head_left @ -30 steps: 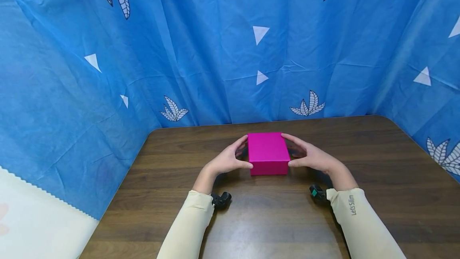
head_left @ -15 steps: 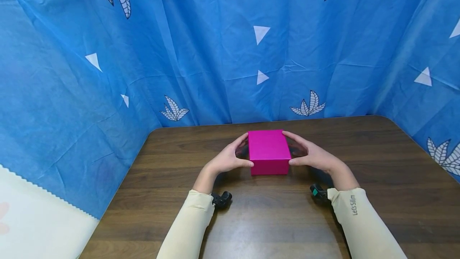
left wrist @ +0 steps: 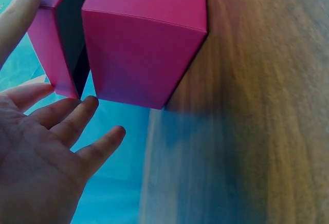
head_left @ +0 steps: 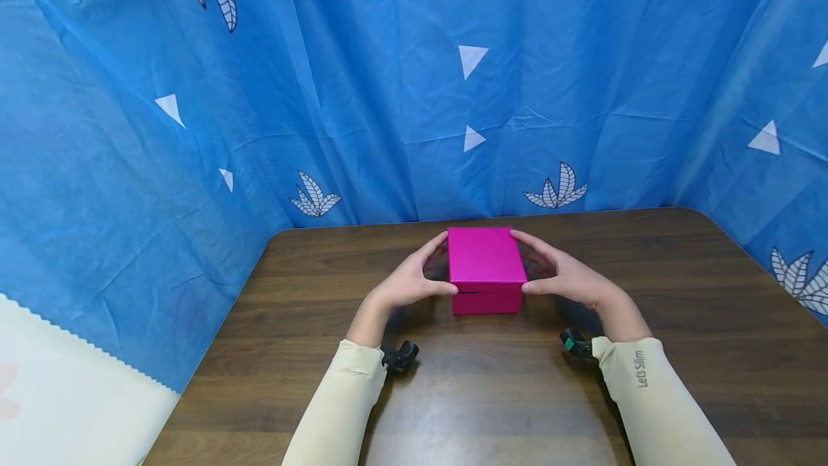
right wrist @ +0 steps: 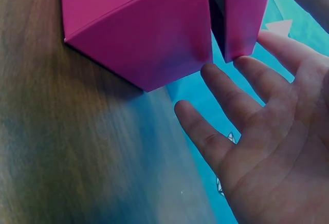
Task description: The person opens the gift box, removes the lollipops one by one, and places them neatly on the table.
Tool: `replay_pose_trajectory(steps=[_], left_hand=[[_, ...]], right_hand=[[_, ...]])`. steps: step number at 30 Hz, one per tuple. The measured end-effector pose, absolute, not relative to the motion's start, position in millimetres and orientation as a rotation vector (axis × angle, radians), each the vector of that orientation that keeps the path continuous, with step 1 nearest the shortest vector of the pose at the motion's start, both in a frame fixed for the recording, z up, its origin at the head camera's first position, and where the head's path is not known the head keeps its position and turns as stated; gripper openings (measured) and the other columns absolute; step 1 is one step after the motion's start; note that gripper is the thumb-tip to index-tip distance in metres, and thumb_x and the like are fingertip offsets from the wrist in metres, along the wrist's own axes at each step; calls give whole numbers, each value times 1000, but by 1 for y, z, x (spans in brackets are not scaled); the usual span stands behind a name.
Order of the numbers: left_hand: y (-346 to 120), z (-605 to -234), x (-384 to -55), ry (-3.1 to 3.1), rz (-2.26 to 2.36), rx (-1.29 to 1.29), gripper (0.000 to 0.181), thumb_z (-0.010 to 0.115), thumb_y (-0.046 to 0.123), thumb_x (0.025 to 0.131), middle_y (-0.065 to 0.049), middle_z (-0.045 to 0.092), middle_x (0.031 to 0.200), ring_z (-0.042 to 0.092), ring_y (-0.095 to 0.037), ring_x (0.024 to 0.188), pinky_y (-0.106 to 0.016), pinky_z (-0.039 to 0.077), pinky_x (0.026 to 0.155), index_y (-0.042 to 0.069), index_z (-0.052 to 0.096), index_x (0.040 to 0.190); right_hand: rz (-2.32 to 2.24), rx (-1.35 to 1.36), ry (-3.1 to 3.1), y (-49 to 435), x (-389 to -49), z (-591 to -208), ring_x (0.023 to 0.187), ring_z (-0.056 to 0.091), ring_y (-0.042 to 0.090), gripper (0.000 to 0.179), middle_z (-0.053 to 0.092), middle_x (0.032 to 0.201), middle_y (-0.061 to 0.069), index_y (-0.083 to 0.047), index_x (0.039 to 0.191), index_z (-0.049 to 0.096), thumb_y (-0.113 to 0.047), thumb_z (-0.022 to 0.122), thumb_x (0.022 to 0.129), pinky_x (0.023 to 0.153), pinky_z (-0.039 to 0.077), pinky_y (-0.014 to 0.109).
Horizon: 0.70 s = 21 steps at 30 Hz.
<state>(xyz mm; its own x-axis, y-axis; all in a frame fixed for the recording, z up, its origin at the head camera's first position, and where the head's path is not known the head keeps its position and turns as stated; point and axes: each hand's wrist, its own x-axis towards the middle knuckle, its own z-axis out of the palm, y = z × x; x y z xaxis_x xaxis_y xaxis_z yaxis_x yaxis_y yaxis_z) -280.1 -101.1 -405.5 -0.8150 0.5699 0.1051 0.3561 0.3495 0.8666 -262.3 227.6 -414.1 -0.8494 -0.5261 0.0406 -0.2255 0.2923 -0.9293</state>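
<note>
A bright pink box (head_left: 486, 304) stands on the wooden table, its matching lid (head_left: 486, 256) raised a little above it. In both wrist views a dark gap separates the lid (left wrist: 51, 49) from the box base (right wrist: 139, 39). My left hand (head_left: 406, 283) holds the lid's left side, thumb at the front corner and fingertips at the back. On the opposite side my right hand (head_left: 574, 282) grips the lid the same way. In the wrist views the lower fingers of each hand are spread beside the gap. The inside of the box is hidden.
The brown wooden table (head_left: 479, 394) runs back to a blue patterned curtain (head_left: 414, 92) on the far side and both flanks. A white cloth (head_left: 71, 387) hangs at the lower left. Small black wrist cameras (head_left: 401, 356) sit at the sleeve cuffs.
Both hands have risen slightly with the lid, which has come up off the box base. A dark gap now shows at the front. The base has stayed in place.
</note>
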Motion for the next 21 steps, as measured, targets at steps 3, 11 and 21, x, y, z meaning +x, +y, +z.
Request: replay_pose_trajectory(steps=[3, 11, 21], left_hand=[[-102, -404, -280, 2385, 1473, 842, 99, 82, 21, 83, -2, 33, 163, 34, -22, 150, -45, 34, 121, 21, 20, 160], [-102, -402, -280, 2384, 1503, 872, 97, 82, 19, 83, -3, 35, 162, 35, -23, 149, -48, 36, 120, 21, 22, 160], [-102, -395, -276, 2391, 1510, 852, 93, 79, 21, 86, -3, 35, 161, 36, -24, 149, -49, 35, 120, 21, 23, 160]], right_hand=[[-1587, -692, 2286, 227, -261, -411, 150, 23, 48, 89, 18, 167, 13, -32, 160, 18, -22, 71, 90, 111, 36, 68], [-1579, -689, 2309, 226, -258, -407, 149, 25, 48, 91, 18, 167, 14, -33, 160, 17, -23, 72, 88, 108, 42, 65], [-1583, -718, 2290, 226, -258, -403, 148, 25, 48, 93, 19, 166, 15, -32, 160, 16, -22, 72, 87, 108, 41, 66]])
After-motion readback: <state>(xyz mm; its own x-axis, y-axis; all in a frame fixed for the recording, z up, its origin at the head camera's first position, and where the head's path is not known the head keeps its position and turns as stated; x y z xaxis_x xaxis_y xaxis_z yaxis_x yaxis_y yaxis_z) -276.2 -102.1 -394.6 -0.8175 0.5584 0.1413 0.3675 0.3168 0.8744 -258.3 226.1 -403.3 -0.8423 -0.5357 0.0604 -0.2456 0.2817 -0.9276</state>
